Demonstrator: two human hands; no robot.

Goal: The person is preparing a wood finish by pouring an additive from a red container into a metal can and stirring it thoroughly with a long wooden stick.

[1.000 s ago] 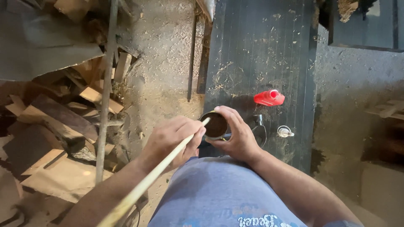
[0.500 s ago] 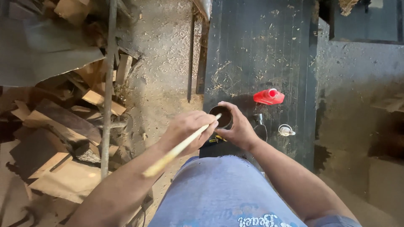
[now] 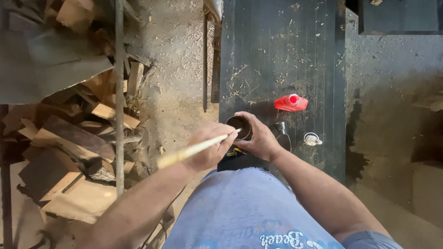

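- Right hand point(image 3: 262, 140) wraps the small dark can point(image 3: 239, 127), grip pressed around it, at the near edge of the black surface point(image 3: 277, 55).
- Left hand point(image 3: 210, 147) pinches a pale stick point(image 3: 191, 151) — its tip is in the can's open mouth.
- Stirring looks under way; a red bottle point(image 3: 290, 102) lies just beyond, a small cap point(image 3: 312, 138) nearby.

one stick point(image 3: 194, 150), one dark cup point(image 3: 239, 127), one red bottle point(image 3: 290, 103), two hands point(image 3: 210, 147)

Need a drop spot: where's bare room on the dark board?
Free: the dark board beyond the red bottle, just sawdust. Crowded: near edge, where left hand with stick and right hand hold the can, cap beside.
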